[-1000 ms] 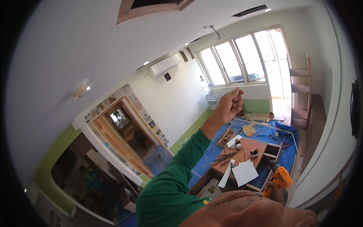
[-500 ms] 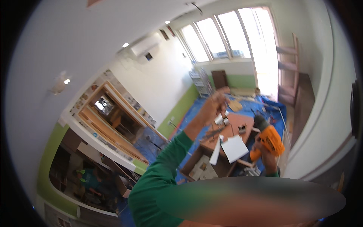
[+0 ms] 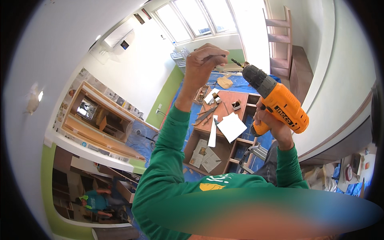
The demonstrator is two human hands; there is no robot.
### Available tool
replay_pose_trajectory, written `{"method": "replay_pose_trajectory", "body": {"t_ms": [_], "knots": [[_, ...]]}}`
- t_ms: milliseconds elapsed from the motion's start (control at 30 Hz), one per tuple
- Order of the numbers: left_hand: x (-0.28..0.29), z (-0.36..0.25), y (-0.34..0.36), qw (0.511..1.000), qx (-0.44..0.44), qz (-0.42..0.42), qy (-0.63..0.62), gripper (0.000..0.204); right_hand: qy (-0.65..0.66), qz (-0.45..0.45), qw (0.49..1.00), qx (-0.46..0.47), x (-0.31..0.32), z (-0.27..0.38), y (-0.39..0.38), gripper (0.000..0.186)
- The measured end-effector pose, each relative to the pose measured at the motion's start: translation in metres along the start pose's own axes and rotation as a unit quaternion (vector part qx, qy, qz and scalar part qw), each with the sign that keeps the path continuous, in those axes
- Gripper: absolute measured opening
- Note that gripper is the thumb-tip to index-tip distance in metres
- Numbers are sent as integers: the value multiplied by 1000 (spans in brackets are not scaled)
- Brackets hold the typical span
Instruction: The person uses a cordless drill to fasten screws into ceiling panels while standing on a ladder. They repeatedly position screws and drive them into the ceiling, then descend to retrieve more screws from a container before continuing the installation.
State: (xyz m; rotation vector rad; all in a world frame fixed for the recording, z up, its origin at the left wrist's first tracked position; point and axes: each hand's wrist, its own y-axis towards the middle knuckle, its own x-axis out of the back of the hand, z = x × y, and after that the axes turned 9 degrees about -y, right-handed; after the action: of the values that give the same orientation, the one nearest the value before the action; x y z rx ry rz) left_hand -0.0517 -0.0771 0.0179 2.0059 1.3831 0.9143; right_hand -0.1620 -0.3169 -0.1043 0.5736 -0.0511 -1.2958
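Blue sheeting (image 3: pixel 240 84) covers floor near centre. Right hand (image 3: pixel 276 125), wrapped round the grip, holds an orange drill (image 3: pixel 289 105) right of centre, higher in frame than before; its bit (image 3: pixel 236 62) now lies just beside the left hand (image 3: pixel 204 60), fingertips pinched, contents indiscernible.

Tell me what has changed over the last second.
The right hand has raised the orange cordless drill, bringing its bit near the left hand. The head view has tilted downward. The drill stayed gripped, the left hand raised, and the white sheets still lie on the wooden cabinet.
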Motion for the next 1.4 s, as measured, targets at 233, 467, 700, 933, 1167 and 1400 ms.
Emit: {"method": "replay_pose_trajectory", "body": {"t_ms": [233,467,700,933,1167,1400], "knots": [[6,-8,9,994,-27,80,70,15,-3,0,1000,-3,-1,2,3,25],[8,-5,11,992,-34,100,69,17,-7,26,1000,0,3,-4,6,22],[24,-25,41,959,-35,259,113,18,25,52,998,-31,27,-40,-4,33],[-5,-69,86,973,131,190,8,24,-164,5,985,53,50,-80,39,34],[-50,-104,127,926,88,63,-361,25,-376,-168,867,282,-7,54,88,19],[-68,-176,192,891,-50,123,-434,28,-407,-200,767,453,-26,142,140,30]]}}
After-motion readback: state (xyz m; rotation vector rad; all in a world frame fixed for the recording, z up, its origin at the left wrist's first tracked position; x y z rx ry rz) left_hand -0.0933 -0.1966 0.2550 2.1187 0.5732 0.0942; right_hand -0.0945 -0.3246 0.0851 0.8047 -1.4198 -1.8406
